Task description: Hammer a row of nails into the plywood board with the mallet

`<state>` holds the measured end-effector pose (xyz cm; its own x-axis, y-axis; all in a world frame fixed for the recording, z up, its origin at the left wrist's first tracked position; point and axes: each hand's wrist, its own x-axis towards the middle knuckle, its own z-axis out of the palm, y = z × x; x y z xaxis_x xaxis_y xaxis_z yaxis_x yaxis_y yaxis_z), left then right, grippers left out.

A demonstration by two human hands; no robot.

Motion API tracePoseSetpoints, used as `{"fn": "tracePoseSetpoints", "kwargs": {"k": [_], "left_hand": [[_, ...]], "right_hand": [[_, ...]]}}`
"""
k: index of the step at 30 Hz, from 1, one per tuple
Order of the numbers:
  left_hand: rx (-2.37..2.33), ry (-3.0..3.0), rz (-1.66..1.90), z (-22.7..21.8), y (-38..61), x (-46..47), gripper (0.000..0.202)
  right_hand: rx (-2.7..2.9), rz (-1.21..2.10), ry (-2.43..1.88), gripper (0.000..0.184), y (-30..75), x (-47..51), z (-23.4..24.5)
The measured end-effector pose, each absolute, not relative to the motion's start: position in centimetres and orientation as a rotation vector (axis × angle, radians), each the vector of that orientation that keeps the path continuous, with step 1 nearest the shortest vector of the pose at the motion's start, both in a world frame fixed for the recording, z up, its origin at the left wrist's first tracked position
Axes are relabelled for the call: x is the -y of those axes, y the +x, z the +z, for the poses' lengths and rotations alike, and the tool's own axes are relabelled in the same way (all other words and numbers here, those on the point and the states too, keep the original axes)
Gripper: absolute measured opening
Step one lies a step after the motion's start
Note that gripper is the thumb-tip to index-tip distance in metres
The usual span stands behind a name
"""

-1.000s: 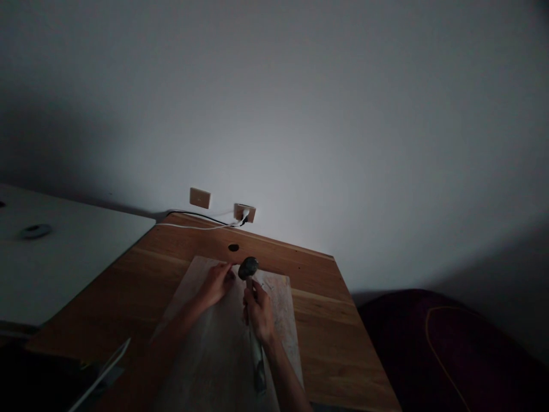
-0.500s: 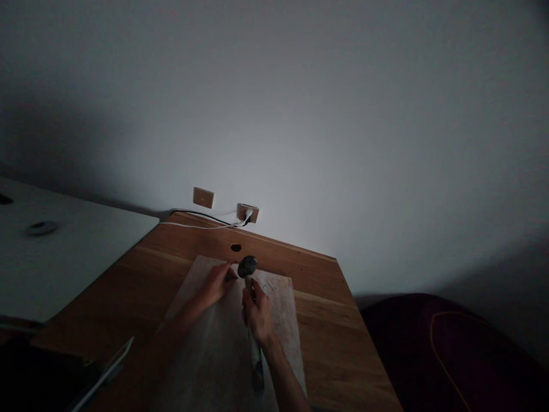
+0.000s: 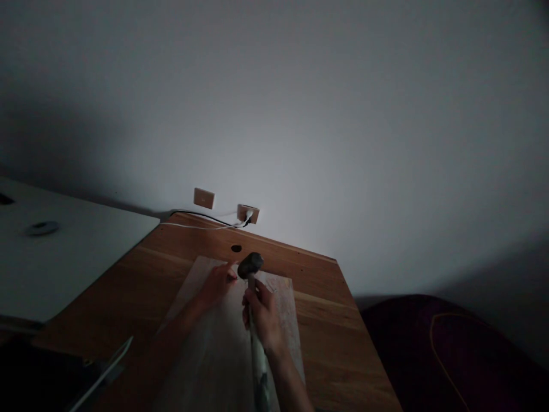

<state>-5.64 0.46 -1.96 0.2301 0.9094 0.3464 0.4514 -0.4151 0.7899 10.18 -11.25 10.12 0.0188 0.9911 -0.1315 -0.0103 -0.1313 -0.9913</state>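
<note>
My right hand is wrapped round the light handle of a hammer with a thick, dark, mallet-like head. The head hovers over the far part of a pale board, and the handle slants back toward me. Close by on the left, my left hand is at the board's far end with its fingers curled and thumb and index drawn together. What lies between those fingers, if anything, is too small and dark to make out. Small bits too faint to name lie on the board right of the hammer head.
The board lies on a wooden desk with a cable hole near the wall. Cables run to a wall socket. A white surface stands left, and a dark purple rounded thing is at the right.
The hammer has tilted, its handle end coming nearer to me and its head shifting slightly up and right. My right hand has moved a little right; my left hand has barely moved.
</note>
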Motion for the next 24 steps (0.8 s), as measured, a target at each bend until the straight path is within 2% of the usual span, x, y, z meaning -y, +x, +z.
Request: {"fn": "tracePoseSetpoints", "kwargs": {"k": [3, 6, 9, 11, 15, 17, 21, 24], "left_hand": [[-1.2, 2.002, 1.121, -2.1, -5.7, -0.5, 0.062], [-1.238, 2.013, 1.101, -2.3, -5.8, -0.7, 0.06], [-1.25, 2.042, 1.073, -2.4, -5.7, -0.8, 0.058], [-1.237, 2.05, 1.076, -2.3, -5.7, -0.7, 0.058], [-1.198, 2.043, 1.136, -2.1, -5.8, -0.3, 0.066], [-1.188, 2.038, 1.142, -1.9, -5.8, -0.2, 0.069], [-1.25, 1.988, 1.079, -1.5, -5.7, -0.2, 0.07], [-1.264, 1.982, 1.059, -1.6, -5.8, -0.4, 0.064]], "right_hand": [[1.047, 1.36, -1.128, 0.067, 10.0, 14.0, 10.8], [0.973, 1.457, -1.24, 0.078, 10.0, 17.0, 8.3], [0.874, 1.446, -1.411, 0.08, 10.4, 18.5, 6.5], [0.879, 1.478, -1.429, 0.083, 11.0, 18.5, 7.7], [1.047, 1.343, -1.25, 0.078, 11.8, 17.8, 12.0], [1.054, 1.364, -1.209, 0.078, 11.5, 17.8, 12.2], [0.968, 1.266, -1.342, 0.076, 10.3, 18.3, 7.8], [0.894, 1.443, -1.418, 0.076, 10.2, 18.0, 4.8]]}}
